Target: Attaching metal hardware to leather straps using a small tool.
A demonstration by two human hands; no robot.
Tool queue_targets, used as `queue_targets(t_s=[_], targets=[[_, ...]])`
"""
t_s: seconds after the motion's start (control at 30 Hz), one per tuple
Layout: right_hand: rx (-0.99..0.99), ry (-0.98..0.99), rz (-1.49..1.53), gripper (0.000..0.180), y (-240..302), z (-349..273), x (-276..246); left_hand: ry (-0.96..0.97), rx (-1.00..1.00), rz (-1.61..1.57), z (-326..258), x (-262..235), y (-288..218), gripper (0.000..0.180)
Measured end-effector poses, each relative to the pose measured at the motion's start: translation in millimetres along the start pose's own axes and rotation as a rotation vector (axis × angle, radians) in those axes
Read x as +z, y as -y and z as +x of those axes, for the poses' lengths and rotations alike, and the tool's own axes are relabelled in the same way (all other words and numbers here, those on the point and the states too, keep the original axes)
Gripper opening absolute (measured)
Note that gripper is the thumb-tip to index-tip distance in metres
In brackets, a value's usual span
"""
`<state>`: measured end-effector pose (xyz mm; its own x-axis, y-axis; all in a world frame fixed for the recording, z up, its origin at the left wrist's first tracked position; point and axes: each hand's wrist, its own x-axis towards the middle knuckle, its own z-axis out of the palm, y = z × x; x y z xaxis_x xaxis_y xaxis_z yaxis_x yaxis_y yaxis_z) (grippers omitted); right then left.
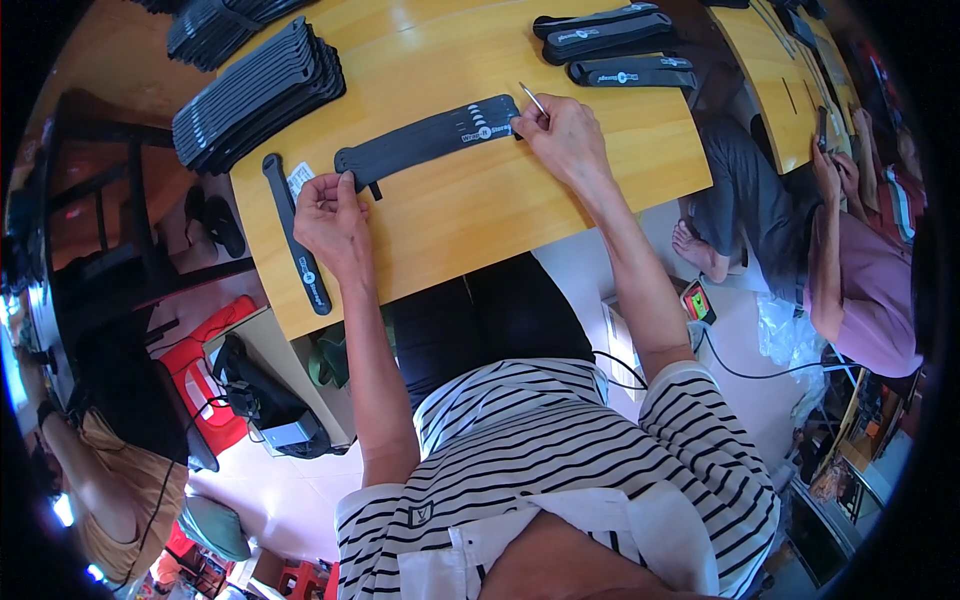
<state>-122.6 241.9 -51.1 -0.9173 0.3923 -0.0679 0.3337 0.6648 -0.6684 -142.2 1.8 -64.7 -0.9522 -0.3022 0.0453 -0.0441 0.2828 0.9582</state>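
Head view: right hand hides strap end.

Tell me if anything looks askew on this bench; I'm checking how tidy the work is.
Mostly orderly. One narrow black strap lies alone near the table's front left edge, away from the stack of straps. The left hand pins the wide black strap, and the right hand holds a thin metal tool.

Flat on the table between left hand and right hand, a wrist strap; stacked straps behind-left, more straps behind-right, a single strap left.
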Motion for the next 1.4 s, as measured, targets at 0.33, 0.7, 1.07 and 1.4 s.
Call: queue_targets(t_s=[0.33,0.7,1.07,1.4], targets=[[0.0,-0.01,0.039,0.018,0,0,-2,0.009,-0.009,0.001,2,-2,0,0.01],[0.055,0.109,0.473,0.013,-33,13,-8,0.003,0.187,0.057,-2,-13,-12,0.016],[-0.196,-0.03,0.012,0.033,0,5,0,0.496,0.801,0.799,-40,52,-18,0.078],[-0.081,0.027,-0.069,0.034,10,7,-4,0.516,0.816,0.829,-39,52,-14,0.087]])
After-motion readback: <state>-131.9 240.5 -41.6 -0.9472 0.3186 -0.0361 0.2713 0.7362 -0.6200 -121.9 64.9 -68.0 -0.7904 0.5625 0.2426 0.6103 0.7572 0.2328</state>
